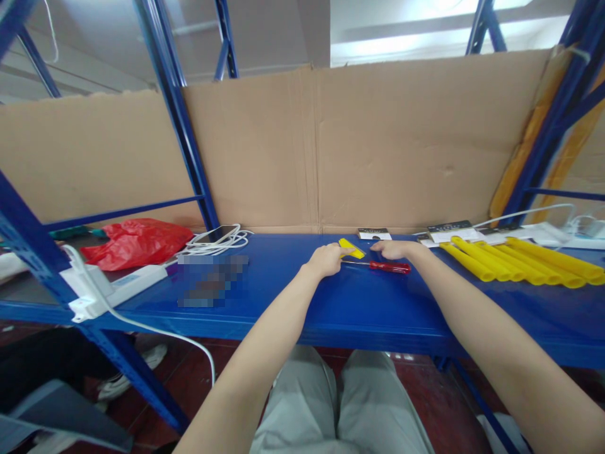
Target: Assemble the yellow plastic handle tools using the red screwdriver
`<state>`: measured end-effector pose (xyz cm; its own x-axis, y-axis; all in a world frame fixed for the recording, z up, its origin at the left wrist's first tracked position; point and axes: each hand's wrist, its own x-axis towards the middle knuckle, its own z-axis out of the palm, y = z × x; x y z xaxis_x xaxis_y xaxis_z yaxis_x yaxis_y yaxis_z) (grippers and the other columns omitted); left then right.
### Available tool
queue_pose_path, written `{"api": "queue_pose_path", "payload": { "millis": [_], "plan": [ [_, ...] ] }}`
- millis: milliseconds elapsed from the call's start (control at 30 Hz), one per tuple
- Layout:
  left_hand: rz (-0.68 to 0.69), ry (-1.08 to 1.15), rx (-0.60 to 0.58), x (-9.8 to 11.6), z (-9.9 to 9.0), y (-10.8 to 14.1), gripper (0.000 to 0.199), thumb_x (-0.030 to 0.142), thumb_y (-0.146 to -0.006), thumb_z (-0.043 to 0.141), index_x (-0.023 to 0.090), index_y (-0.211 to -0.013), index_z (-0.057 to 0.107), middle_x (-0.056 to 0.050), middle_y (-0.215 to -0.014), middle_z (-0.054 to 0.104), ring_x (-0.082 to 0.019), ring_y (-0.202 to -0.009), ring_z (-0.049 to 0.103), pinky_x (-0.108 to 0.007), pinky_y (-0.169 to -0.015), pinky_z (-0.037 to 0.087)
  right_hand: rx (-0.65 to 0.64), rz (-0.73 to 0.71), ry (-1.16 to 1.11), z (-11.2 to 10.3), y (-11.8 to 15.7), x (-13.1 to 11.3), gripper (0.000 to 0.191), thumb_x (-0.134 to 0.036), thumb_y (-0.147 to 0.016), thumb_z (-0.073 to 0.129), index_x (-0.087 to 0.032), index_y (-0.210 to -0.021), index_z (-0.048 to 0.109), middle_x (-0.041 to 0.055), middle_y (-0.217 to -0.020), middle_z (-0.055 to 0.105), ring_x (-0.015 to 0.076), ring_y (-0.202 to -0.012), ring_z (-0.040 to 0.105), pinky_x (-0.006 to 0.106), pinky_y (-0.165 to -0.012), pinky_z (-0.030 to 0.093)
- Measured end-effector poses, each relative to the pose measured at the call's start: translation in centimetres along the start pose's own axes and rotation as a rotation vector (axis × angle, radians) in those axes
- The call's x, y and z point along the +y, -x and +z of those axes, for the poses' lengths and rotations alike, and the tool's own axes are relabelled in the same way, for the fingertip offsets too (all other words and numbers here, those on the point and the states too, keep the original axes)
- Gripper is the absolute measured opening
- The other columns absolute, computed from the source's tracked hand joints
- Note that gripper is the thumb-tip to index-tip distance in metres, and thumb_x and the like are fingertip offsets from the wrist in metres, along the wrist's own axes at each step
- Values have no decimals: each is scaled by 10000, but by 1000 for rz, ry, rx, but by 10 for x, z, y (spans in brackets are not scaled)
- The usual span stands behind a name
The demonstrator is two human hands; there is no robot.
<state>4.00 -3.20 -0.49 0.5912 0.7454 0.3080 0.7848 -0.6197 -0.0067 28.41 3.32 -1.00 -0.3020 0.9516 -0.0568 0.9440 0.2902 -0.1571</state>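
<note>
My left hand [325, 260] is closed with its fingertips on a small flat yellow piece [351, 248], which slants up from the blue shelf surface. Just below lies a screwdriver [390, 267] with a clear red handle, its thin shaft pointing left at my left hand; whether the fingers touch its tip I cannot tell. Above the handle, my right hand [391, 250] reaches leftward, index finger stretched out and the others partly bent. A small gap separates it from the yellow piece, and it holds nothing that I can see.
Several yellow tubes [520, 261] lie at right beside black-and-white cards [451, 231]. A small card [374, 234] is by the cardboard wall [406, 145]. At left are a white power strip [137, 280], coiled white cable [222, 241], a red plastic bag [142, 243] and a blurred-out object.
</note>
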Motion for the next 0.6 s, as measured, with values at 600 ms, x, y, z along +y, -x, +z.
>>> {"api": "queue_pose_path", "payload": {
  "millis": [600],
  "plan": [
    [46, 31, -19, 8, 0, 0, 476, 147, -873, 449, 306, -1311, 547, -95, -1123, 613, -248, -1008, 613, -367, -899, 458, 92, 72, 153, 5, -9, -8, 601, -74, -729, 477, -179, -1315, 561, 140, -1382, 500, 278, -1227, 508, 336, -1014, 394]
  ]
}}
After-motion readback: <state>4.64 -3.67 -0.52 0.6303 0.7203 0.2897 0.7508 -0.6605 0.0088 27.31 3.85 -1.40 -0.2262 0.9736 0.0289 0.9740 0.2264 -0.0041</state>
